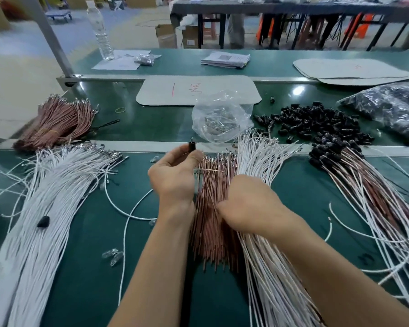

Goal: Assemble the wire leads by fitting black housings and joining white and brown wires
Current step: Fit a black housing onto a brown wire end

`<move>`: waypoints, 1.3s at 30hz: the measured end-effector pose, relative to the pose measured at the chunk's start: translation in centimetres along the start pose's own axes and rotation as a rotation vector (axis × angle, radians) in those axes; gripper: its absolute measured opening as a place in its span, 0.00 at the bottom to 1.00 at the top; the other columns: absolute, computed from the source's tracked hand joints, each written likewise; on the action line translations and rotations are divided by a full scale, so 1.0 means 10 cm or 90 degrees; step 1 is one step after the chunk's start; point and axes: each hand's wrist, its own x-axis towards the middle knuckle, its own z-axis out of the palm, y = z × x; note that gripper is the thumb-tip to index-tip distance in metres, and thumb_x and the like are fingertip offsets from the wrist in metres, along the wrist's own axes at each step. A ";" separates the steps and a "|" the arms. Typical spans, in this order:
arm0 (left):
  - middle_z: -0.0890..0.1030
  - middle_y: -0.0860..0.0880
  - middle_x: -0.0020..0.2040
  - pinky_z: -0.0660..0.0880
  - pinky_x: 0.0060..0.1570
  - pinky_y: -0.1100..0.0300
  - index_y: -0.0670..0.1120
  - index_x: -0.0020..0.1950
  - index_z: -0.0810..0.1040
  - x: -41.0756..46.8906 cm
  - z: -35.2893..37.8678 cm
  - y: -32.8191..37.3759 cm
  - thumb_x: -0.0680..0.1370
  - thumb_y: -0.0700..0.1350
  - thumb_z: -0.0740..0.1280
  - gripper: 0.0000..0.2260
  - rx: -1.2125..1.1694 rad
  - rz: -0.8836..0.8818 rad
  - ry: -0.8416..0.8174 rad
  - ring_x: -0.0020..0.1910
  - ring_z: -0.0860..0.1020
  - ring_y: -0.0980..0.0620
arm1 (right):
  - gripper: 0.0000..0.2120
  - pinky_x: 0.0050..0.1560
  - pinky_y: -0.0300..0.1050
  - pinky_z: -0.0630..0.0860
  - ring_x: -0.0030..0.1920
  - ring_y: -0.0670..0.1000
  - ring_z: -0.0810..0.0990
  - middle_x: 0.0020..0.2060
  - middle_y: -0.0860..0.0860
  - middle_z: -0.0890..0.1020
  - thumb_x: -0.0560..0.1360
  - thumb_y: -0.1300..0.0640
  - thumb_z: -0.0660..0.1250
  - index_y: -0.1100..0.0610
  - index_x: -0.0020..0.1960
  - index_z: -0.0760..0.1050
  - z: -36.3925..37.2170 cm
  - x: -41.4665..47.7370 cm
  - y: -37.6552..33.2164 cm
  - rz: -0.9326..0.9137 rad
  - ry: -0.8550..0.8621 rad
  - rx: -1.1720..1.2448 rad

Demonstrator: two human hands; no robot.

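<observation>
Housing (191,146) — black, cylindrical — pinched in left hand (175,175); right hand (248,204) gripping thin brown wires (210,232).

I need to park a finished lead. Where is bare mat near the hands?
Mostly bare green mat lies between the left white bundle and the left forearm, and between the right white bundle and the finished leads. Crowded: the brown wires in the centre.

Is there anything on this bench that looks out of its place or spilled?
Yes. One black housing lies alone on the white wire bundle at the left, far from the housing pile at the right. A few small clear pieces lie loose on the green mat, and one white wire curls apart from the bundles.
</observation>
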 end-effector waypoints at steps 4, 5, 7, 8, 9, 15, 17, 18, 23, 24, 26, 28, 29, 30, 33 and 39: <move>0.86 0.54 0.34 0.77 0.38 0.70 0.47 0.42 0.85 -0.04 -0.03 -0.02 0.71 0.31 0.78 0.10 0.011 -0.013 0.002 0.34 0.83 0.60 | 0.16 0.32 0.44 0.66 0.28 0.51 0.67 0.26 0.52 0.72 0.72 0.56 0.69 0.55 0.28 0.70 -0.19 -0.05 0.26 0.068 -0.020 0.314; 0.86 0.54 0.34 0.77 0.38 0.70 0.46 0.42 0.85 -0.06 -0.03 -0.02 0.71 0.32 0.78 0.10 0.020 -0.018 -0.002 0.34 0.83 0.60 | 0.14 0.31 0.44 0.67 0.27 0.50 0.68 0.25 0.51 0.73 0.72 0.58 0.69 0.56 0.28 0.73 -0.23 -0.08 0.33 0.068 0.003 0.375; 0.86 0.54 0.34 0.77 0.37 0.70 0.47 0.42 0.85 -0.11 -0.01 -0.02 0.71 0.33 0.78 0.10 0.057 -0.018 -0.017 0.33 0.83 0.60 | 0.11 0.28 0.43 0.67 0.26 0.49 0.70 0.26 0.52 0.78 0.74 0.64 0.68 0.56 0.34 0.78 -0.29 -0.12 0.46 0.055 0.083 0.501; 0.87 0.54 0.35 0.77 0.36 0.70 0.49 0.41 0.86 -0.13 0.00 -0.03 0.71 0.33 0.79 0.10 0.093 -0.003 -0.030 0.33 0.83 0.60 | 0.11 0.27 0.42 0.68 0.26 0.50 0.72 0.27 0.53 0.79 0.75 0.67 0.67 0.56 0.37 0.79 -0.31 -0.13 0.50 0.041 0.116 0.571; 0.87 0.55 0.35 0.77 0.37 0.71 0.50 0.40 0.86 -0.16 0.02 -0.03 0.71 0.34 0.79 0.11 0.133 0.019 -0.048 0.34 0.83 0.61 | 0.10 0.27 0.41 0.69 0.27 0.52 0.74 0.29 0.55 0.80 0.76 0.70 0.65 0.58 0.41 0.78 -0.33 -0.14 0.53 0.021 0.132 0.631; 0.84 0.65 0.35 0.74 0.39 0.77 0.62 0.37 0.83 -0.36 0.14 -0.07 0.69 0.38 0.81 0.17 0.324 0.152 -0.164 0.36 0.83 0.67 | 0.11 0.31 0.40 0.77 0.33 0.54 0.83 0.38 0.60 0.85 0.79 0.74 0.62 0.62 0.44 0.76 -0.41 -0.09 0.71 -0.098 0.143 0.757; 0.85 0.65 0.35 0.75 0.39 0.76 0.62 0.37 0.83 -0.40 0.17 -0.08 0.70 0.39 0.81 0.17 0.355 0.160 -0.181 0.35 0.82 0.67 | 0.12 0.32 0.41 0.79 0.33 0.53 0.83 0.36 0.58 0.85 0.80 0.74 0.62 0.60 0.44 0.76 -0.38 -0.05 0.74 -0.104 0.176 0.784; 0.85 0.64 0.35 0.75 0.39 0.75 0.61 0.37 0.83 -0.41 0.17 -0.09 0.70 0.39 0.80 0.17 0.367 0.162 -0.188 0.34 0.82 0.67 | 0.11 0.32 0.41 0.79 0.32 0.53 0.83 0.36 0.57 0.85 0.80 0.73 0.63 0.59 0.44 0.76 -0.35 -0.03 0.75 -0.105 0.190 0.799; 0.85 0.60 0.35 0.75 0.37 0.73 0.60 0.37 0.86 -0.44 0.17 -0.11 0.69 0.37 0.81 0.16 0.391 0.140 -0.225 0.34 0.82 0.65 | 0.07 0.32 0.41 0.78 0.32 0.54 0.83 0.35 0.56 0.85 0.80 0.70 0.66 0.60 0.47 0.77 -0.24 0.02 0.86 -0.123 0.298 0.841; 0.86 0.59 0.35 0.76 0.38 0.73 0.60 0.37 0.86 -0.45 0.19 -0.13 0.69 0.37 0.81 0.16 0.396 0.135 -0.235 0.34 0.82 0.64 | 0.07 0.32 0.41 0.78 0.32 0.54 0.84 0.35 0.56 0.85 0.80 0.69 0.67 0.60 0.46 0.77 -0.23 0.02 0.89 -0.132 0.316 0.833; 0.86 0.58 0.36 0.77 0.38 0.71 0.62 0.37 0.86 -0.47 0.21 -0.14 0.69 0.37 0.81 0.18 0.397 0.128 -0.251 0.35 0.83 0.62 | 0.07 0.32 0.41 0.78 0.32 0.54 0.84 0.35 0.56 0.86 0.79 0.69 0.68 0.59 0.46 0.78 -0.22 0.03 0.90 -0.153 0.336 0.814; 0.86 0.58 0.36 0.78 0.39 0.70 0.62 0.38 0.86 -0.49 0.24 -0.16 0.68 0.37 0.81 0.18 0.394 0.129 -0.266 0.35 0.83 0.61 | 0.06 0.32 0.41 0.79 0.32 0.54 0.85 0.35 0.56 0.86 0.79 0.68 0.69 0.59 0.46 0.78 -0.22 0.04 0.92 -0.174 0.342 0.792; 0.86 0.57 0.36 0.79 0.40 0.69 0.62 0.39 0.87 -0.50 0.26 -0.18 0.68 0.37 0.81 0.18 0.391 0.128 -0.273 0.36 0.84 0.61 | 0.07 0.32 0.41 0.79 0.33 0.55 0.85 0.35 0.56 0.86 0.79 0.68 0.69 0.58 0.45 0.78 -0.22 0.04 0.93 -0.181 0.342 0.781; 0.86 0.57 0.36 0.79 0.40 0.68 0.62 0.40 0.87 -0.51 0.27 -0.20 0.68 0.37 0.81 0.18 0.386 0.125 -0.279 0.36 0.84 0.60 | 0.07 0.33 0.41 0.79 0.33 0.55 0.85 0.35 0.57 0.86 0.78 0.68 0.70 0.58 0.45 0.79 -0.21 0.05 0.95 -0.187 0.342 0.770; 0.86 0.57 0.36 0.77 0.38 0.69 0.60 0.42 0.87 -0.51 0.28 -0.23 0.69 0.38 0.82 0.15 0.380 0.118 -0.291 0.35 0.83 0.61 | 0.07 0.33 0.42 0.79 0.33 0.56 0.86 0.35 0.57 0.86 0.78 0.68 0.70 0.58 0.44 0.78 -0.19 0.07 0.97 -0.185 0.349 0.749; 0.86 0.56 0.35 0.77 0.38 0.69 0.60 0.40 0.87 -0.50 0.28 -0.24 0.69 0.37 0.81 0.16 0.356 0.118 -0.290 0.33 0.83 0.61 | 0.04 0.31 0.40 0.78 0.32 0.55 0.85 0.35 0.56 0.86 0.78 0.69 0.70 0.63 0.46 0.77 -0.17 0.11 1.00 -0.164 0.372 0.768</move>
